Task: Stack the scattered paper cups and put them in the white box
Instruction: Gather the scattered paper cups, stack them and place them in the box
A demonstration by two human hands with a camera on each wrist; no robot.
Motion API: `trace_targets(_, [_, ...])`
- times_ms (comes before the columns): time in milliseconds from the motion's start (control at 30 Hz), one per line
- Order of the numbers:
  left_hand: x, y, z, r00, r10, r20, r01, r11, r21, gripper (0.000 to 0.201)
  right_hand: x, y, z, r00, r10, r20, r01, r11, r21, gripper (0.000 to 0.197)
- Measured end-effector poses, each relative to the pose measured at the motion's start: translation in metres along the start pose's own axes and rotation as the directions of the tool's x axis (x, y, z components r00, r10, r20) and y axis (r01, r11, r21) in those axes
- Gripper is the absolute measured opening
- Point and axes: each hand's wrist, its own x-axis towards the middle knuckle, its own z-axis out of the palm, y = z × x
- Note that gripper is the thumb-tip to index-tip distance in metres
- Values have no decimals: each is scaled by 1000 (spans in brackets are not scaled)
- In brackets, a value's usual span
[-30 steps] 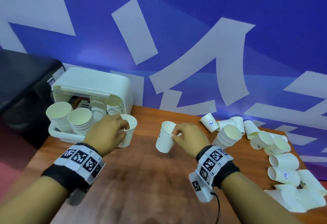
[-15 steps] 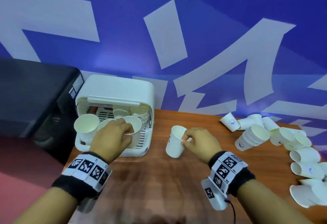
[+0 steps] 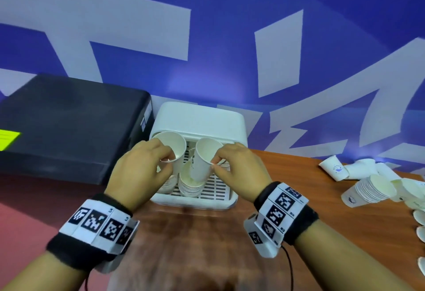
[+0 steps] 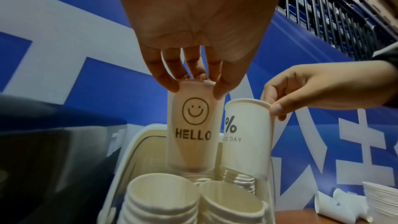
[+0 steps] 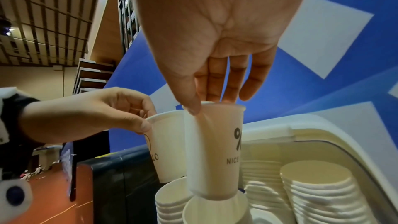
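Over the open white box (image 3: 202, 118) at the back left of the wooden table (image 3: 207, 244), both hands hold one paper cup each by the rim. The left hand (image 3: 138, 175) pinches the HELLO cup (image 4: 192, 125) with thumb and fingertips above a stack of cups (image 3: 169, 183) inside the box. The right hand (image 3: 239, 171) pinches the NICE DAY cup (image 5: 215, 151), whose base sits at the mouth of the middle stack (image 3: 190, 186). Further stacks (image 5: 318, 190) fill the box behind. Loose scattered cups (image 3: 368, 175) lie on their sides at the table's right, well apart from the box, and a black case (image 3: 69, 125) stands just left of it.
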Motion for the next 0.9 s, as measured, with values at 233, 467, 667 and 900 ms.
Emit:
trace_targets(233, [3, -27, 22, 998, -13, 65, 12, 1000, 24, 9, 12, -6, 28, 990, 37, 138, -29, 998, -61, 14])
trace_targets(467, [-1, -42, 47, 986, -34, 165, 35, 999, -7, 25, 17, 1, 62, 964, 4, 264, 16, 997, -74, 20])
trace_targets(667, [-2, -45, 57, 959, -95, 267, 91, 995, 26, 25, 15, 6, 83, 948, -1, 319, 30, 996, -86, 23])
trace_targets(900, [-2, -45, 69, 959, -109, 262, 106, 994, 26, 20, 13, 10, 91, 952, 5, 305, 14, 998, -60, 22])
